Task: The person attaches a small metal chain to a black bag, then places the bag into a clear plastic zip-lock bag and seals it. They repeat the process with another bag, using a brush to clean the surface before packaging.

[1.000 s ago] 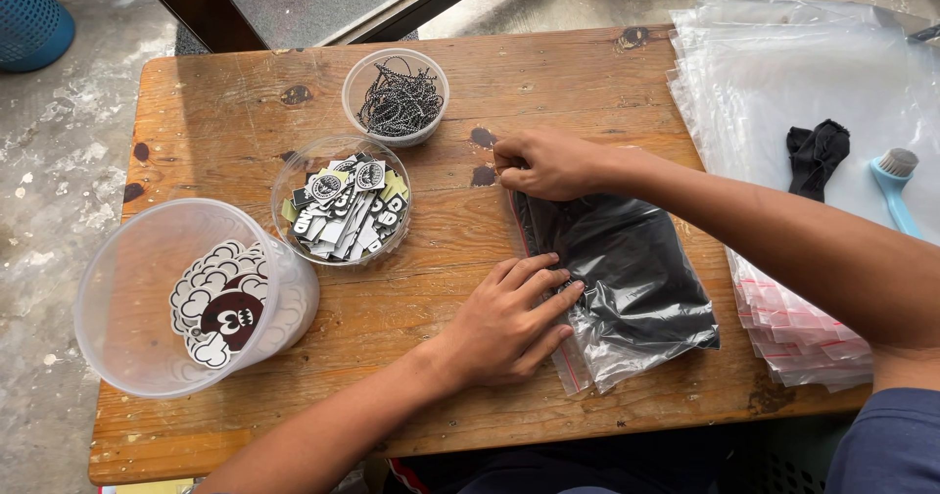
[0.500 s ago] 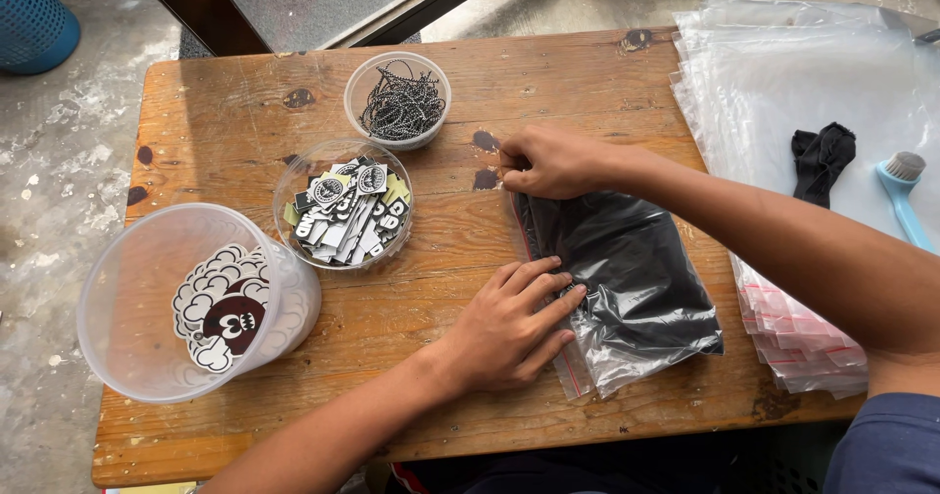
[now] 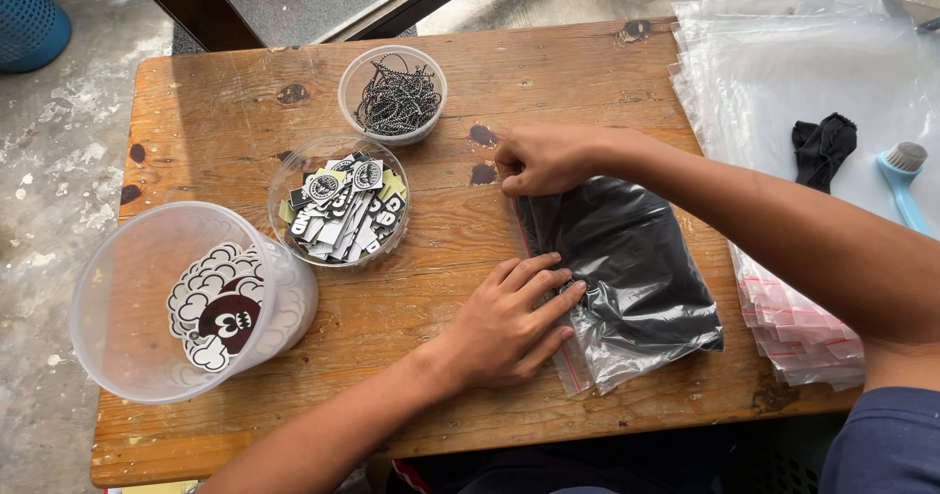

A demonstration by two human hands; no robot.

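A clear zip bag (image 3: 627,279) stuffed with black fabric lies on the wooden table (image 3: 245,112). My left hand (image 3: 509,318) rests flat on the bag's near left edge, fingers spread over it. At the bag's far left corner my right hand (image 3: 543,159) pinches the zip strip with closed fingers.
Left of the bag stand a clear tub of black cords (image 3: 394,94), a clear tub of small printed tags (image 3: 340,202) and a big clear tub with cloud-shaped stickers (image 3: 181,303). A stack of empty zip bags (image 3: 783,73) covers the right side, with black cloth (image 3: 822,146) and a blue brush (image 3: 906,186) on it.
Both hands stay on the bag. The right hand's pinch has barely shifted along the bag's far edge.
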